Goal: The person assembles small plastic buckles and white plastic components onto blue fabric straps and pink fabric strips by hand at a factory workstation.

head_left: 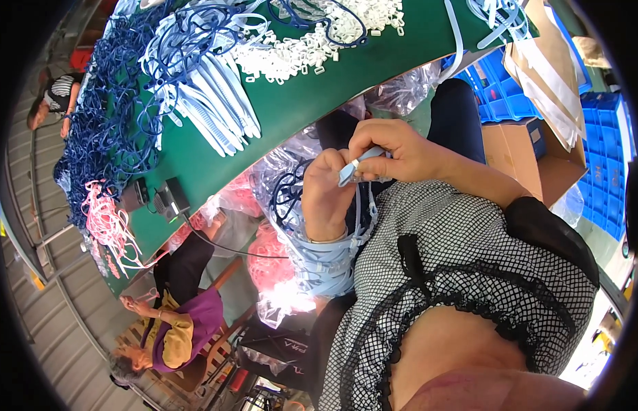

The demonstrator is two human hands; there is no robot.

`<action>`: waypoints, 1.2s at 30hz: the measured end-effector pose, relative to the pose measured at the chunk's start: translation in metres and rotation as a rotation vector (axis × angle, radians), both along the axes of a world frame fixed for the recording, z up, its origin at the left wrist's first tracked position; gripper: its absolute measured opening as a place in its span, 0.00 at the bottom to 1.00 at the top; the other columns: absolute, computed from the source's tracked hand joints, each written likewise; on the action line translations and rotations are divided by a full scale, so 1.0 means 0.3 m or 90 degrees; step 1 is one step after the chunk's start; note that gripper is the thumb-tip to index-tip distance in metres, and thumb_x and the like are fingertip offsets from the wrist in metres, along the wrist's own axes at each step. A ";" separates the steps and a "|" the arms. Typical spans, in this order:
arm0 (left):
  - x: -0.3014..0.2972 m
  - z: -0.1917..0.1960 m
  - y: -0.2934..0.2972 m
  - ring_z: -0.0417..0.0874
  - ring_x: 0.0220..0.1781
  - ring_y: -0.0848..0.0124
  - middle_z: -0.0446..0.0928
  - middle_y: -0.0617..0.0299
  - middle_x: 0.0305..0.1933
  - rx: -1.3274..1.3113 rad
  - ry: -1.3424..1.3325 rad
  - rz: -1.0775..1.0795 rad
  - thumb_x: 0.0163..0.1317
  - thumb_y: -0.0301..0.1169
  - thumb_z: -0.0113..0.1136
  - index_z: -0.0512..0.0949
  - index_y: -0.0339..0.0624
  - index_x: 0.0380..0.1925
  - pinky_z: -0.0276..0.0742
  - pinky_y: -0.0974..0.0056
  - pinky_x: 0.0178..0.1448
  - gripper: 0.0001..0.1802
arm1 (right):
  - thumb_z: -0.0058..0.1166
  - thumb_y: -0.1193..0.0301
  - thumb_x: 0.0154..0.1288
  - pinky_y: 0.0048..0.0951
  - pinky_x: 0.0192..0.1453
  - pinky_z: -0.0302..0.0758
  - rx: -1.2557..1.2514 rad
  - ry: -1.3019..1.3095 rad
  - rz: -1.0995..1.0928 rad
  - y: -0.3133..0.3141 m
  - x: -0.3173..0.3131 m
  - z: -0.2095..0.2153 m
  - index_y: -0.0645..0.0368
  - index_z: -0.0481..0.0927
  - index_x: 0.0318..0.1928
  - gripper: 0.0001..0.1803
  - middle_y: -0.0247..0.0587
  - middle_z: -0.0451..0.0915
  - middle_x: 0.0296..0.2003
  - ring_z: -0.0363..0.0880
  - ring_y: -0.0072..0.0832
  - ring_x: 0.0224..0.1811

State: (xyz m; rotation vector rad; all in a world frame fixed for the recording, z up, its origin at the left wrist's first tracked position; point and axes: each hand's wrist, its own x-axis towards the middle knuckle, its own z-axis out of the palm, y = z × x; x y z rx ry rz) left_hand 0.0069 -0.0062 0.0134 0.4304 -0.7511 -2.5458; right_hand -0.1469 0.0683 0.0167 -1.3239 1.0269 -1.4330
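A light blue flat strap (346,174) is held in front of my body, with a small white piece (356,164) on it that looks like a plastic loop. My right hand (391,148) pinches the strap between thumb and bent fingers. From the left, my left hand (326,192) closes its fingertips on the strap's lower end. Below my left wrist is a thick bunch of light blue straps (324,267), partly hiding the forearm. Dark blue straps (285,198) hang beside it in clear plastic.
On the green table (285,113) lie white plastic loops (285,58), light blue straps (213,103), tangled dark blue straps (113,116) and pink straps (106,216). A black adapter (171,197) trails a cable. Blue crates (600,157) and a cardboard box (507,154) stand right. Two people sit left.
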 end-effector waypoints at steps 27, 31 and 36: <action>0.031 0.012 0.019 0.75 0.36 0.75 0.77 0.61 0.32 -0.319 -0.198 0.068 0.62 0.27 0.52 0.74 0.31 0.37 0.69 0.72 0.44 0.09 | 0.57 0.74 0.55 0.23 0.36 0.72 -0.010 0.209 -0.124 0.017 -0.015 0.007 0.61 0.76 0.35 0.08 0.36 0.75 0.29 0.75 0.24 0.31; 0.022 0.007 0.029 0.75 0.36 0.76 0.76 0.61 0.32 -0.364 -0.211 0.092 0.62 0.26 0.52 0.74 0.32 0.36 0.68 0.73 0.44 0.08 | 0.56 0.75 0.57 0.17 0.33 0.70 0.123 0.021 -0.099 0.015 -0.006 -0.013 0.63 0.75 0.35 0.06 0.33 0.77 0.28 0.73 0.15 0.29; 0.005 0.021 0.043 0.74 0.33 0.75 0.76 0.63 0.30 -0.432 -0.275 0.120 0.61 0.25 0.52 0.74 0.33 0.36 0.68 0.71 0.42 0.06 | 0.55 0.75 0.58 0.17 0.32 0.69 0.166 -0.018 -0.072 0.018 -0.017 -0.019 0.62 0.74 0.33 0.05 0.31 0.75 0.26 0.71 0.14 0.28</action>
